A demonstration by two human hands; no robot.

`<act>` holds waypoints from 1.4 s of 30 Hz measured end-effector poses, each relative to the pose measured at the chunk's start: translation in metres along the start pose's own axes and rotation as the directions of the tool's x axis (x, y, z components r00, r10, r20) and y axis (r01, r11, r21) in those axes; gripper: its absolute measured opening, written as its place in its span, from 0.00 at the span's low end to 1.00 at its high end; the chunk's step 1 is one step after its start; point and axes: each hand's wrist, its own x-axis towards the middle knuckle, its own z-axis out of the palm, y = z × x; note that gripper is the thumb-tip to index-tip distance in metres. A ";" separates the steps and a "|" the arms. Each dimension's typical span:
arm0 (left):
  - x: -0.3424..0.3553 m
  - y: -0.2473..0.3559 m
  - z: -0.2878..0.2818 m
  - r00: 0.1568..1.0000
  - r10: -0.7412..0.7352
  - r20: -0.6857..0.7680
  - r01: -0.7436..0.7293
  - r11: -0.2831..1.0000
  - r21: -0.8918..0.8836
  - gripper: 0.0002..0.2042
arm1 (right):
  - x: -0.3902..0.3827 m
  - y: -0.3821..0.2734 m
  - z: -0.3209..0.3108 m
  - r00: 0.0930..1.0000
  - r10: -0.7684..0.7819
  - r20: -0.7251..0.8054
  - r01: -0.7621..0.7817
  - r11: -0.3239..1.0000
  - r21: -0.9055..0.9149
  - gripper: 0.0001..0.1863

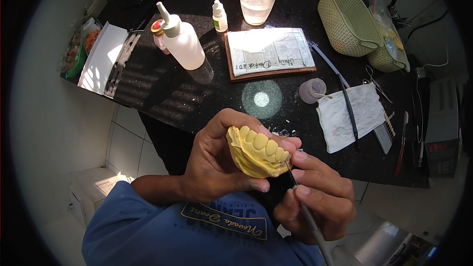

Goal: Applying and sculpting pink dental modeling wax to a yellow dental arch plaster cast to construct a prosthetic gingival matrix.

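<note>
Yellow dental cast [256,155] held above the lap, near the dark tabletop [217,111].
Left hand [207,152] clasps the cast; right hand [320,197] pinches a slim metal tool [310,221], tip seemingly at the cast's right end. Risk: heavy pressure or a loose hold could skid the tip, chipping a tooth [259,141] or nicking the left hand.

The yellow dental-arch model [257,155] looks matt, plaster-like; the slim grey tool [315,230], metallic; the black speckled tabletop [221,99], glossy stone; the rumpled white cloth [335,120], matt.
</note>
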 end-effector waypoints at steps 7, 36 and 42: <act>0.000 0.001 0.000 1.000 -0.004 0.006 0.004 1.000 0.003 0.29 | 0.001 0.003 0.002 1.000 -0.023 -0.019 0.024 1.000 0.006 0.11; -0.004 -0.001 0.005 0.967 -0.194 -0.163 0.168 0.972 -0.162 0.32 | 0.006 0.000 -0.002 1.000 -0.006 -0.002 0.006 1.000 0.016 0.10; 0.003 -0.003 -0.004 0.998 -0.059 -0.008 0.058 0.995 -0.081 0.28 | 0.008 -0.003 -0.002 1.000 -0.004 -0.009 0.004 0.998 -0.065 0.10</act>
